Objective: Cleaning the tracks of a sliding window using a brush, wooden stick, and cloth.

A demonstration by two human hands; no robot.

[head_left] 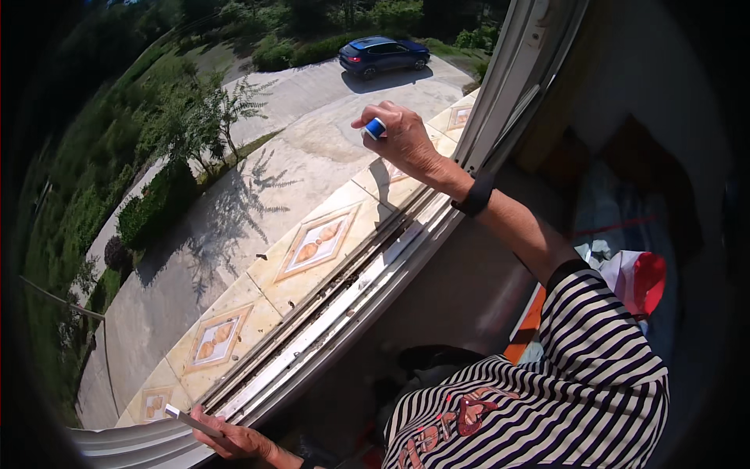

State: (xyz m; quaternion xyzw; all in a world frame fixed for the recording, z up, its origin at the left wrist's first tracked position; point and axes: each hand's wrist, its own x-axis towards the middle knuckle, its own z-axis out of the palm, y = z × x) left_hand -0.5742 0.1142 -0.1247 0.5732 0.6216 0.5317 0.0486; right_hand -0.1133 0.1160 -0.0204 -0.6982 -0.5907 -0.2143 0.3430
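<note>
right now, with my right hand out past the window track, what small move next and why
Perhaps draw the right hand in over the window track: it holds a blue-and-white object outside, beyond the track, where a slip could drop it out of reach. The left hand grips a thin pale bar, so seems unlikely to catch it.

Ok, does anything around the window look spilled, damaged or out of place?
Yes: dark debris lies along the window track, and a few dark scraps dot the diamond-patterned ledge tiles outside. Both stand out against the pale surfaces; I can't tell what they are.
</note>
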